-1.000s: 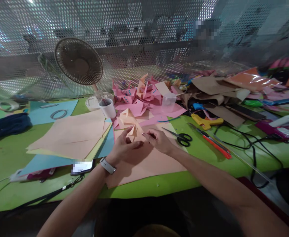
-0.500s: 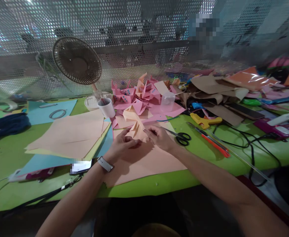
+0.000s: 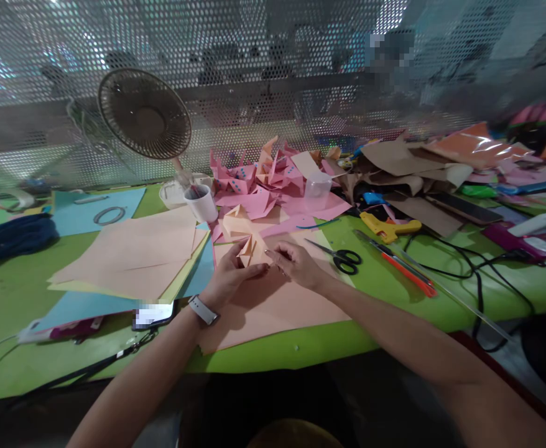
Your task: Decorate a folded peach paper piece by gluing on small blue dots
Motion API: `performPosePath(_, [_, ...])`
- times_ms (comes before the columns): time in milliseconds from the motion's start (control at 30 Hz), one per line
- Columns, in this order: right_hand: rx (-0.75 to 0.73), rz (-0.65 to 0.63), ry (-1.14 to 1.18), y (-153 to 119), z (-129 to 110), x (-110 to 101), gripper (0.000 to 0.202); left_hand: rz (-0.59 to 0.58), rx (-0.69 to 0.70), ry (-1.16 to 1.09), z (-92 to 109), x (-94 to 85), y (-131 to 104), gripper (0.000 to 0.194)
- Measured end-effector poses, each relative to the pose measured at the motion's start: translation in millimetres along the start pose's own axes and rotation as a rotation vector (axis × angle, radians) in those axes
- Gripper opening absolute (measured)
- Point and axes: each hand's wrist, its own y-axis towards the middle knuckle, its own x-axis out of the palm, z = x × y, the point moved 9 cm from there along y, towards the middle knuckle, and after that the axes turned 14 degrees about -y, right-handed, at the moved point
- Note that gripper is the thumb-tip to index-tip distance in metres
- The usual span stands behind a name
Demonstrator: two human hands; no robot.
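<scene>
A folded peach paper piece is held between both hands, above a flat peach sheet on the green table. My left hand, with a white-banded watch at the wrist, grips the piece's left side between thumb and fingers. On the other side, my right hand pinches its lower right edge with bent fingers. The fingertips partly cover the folds. Black-handled scissors lie just right of my right hand.
Peach sheets are stacked at left, near a phone. Behind stand a white cup, a fan and pink folded papers. At right lie a yellow glue gun, an orange cutter and black cables.
The folded piece has turned and shifted slightly left, its folds more opened toward the camera. My right hand has moved a little left with it; my left thumb lies straighter.
</scene>
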Motion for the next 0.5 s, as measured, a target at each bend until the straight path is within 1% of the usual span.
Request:
performPosePath(133, [0.025,-0.049,0.105,-0.1,5.9,6.4,0.038,-0.014,0.027,-0.017,1.2,0.0,0.6,0.071])
performPosePath(267, [0.029,-0.052,0.117,0.0,8.4,7.0,0.039,-0.035,0.022,-0.012,0.9,1.7,1.0,0.065])
performPosePath(500, [0.033,-0.041,0.124,0.8,7.8,5.4,0.039,-0.032,0.016,0.051,2.6,0.7,0.0,0.075])
